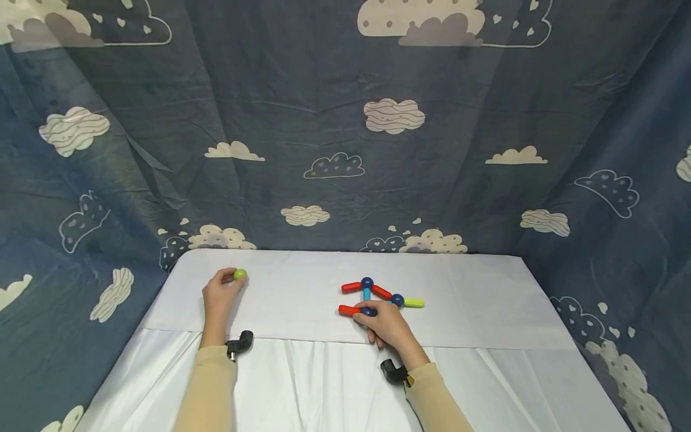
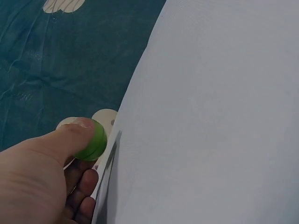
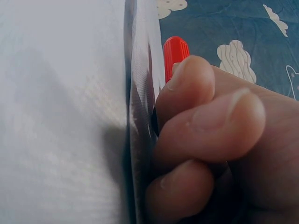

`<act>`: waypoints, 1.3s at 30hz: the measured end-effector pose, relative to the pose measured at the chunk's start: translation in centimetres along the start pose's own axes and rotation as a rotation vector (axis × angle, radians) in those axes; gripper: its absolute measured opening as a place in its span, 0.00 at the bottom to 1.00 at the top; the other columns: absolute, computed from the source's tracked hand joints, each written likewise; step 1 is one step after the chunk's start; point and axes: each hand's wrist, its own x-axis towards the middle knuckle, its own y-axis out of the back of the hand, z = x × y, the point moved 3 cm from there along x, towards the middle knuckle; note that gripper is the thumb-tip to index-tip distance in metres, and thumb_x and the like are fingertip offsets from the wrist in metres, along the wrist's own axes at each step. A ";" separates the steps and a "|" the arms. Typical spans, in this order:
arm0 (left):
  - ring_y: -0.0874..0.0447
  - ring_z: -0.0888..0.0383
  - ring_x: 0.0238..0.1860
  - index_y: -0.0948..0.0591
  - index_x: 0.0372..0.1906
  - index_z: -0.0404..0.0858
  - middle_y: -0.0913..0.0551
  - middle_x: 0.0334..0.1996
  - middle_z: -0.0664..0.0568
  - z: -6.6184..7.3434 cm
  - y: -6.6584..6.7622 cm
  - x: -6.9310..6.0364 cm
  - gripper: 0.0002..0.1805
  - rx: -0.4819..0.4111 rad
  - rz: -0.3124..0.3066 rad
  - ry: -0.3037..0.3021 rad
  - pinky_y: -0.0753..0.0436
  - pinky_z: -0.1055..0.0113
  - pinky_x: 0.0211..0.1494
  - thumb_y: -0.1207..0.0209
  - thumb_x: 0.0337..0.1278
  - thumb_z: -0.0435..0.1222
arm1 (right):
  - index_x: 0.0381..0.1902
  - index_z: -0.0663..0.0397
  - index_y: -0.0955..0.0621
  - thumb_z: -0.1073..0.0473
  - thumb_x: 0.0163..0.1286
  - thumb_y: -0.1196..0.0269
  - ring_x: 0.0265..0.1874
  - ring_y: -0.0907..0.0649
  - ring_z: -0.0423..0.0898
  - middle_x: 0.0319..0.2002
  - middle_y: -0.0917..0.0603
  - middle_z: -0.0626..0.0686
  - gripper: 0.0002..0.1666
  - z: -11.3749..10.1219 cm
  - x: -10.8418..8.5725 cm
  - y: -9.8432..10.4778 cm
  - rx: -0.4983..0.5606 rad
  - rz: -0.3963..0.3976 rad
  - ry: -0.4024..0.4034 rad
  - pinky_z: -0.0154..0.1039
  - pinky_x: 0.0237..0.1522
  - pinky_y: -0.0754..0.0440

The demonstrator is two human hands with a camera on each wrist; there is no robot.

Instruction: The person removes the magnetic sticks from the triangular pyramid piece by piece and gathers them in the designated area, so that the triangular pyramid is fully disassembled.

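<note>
My left hand (image 1: pixel 219 298) pinches a light green ball (image 1: pixel 240 274) near the table's far left; in the left wrist view the thumb presses on the green ball (image 2: pixel 97 142). Right of centre lies a rod-and-ball construction toy: a dark blue ball (image 1: pixel 367 282) joins two red rods and a light blue rod (image 1: pixel 366 294). Another dark blue ball (image 1: pixel 397 300) bears a yellow-green rod (image 1: pixel 414 303). My right hand (image 1: pixel 390 326) grips the toy's near corner, at a dark blue ball (image 1: pixel 369 312) beside a red rod (image 1: pixel 348 310). Curled fingers hide much of this grip in the right wrist view.
A white cloth covers the table (image 1: pixel 291 288), with a fold along its near side. Behind and at both sides hangs a dark blue curtain (image 1: pixel 335 132) with cloud prints. Each wrist carries a small black camera (image 1: pixel 241 342).
</note>
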 end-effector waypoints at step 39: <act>0.17 0.42 0.61 0.16 0.59 0.35 0.13 0.56 0.41 11.4 -1.1 -5.3 0.23 -0.159 -0.022 -0.355 0.28 0.46 0.73 0.26 0.59 0.32 | 0.64 0.45 0.16 0.46 0.74 0.31 0.05 0.28 0.39 0.12 0.22 0.48 0.24 0.1 0.0 -0.1 -0.001 -0.003 -0.006 0.31 0.12 0.27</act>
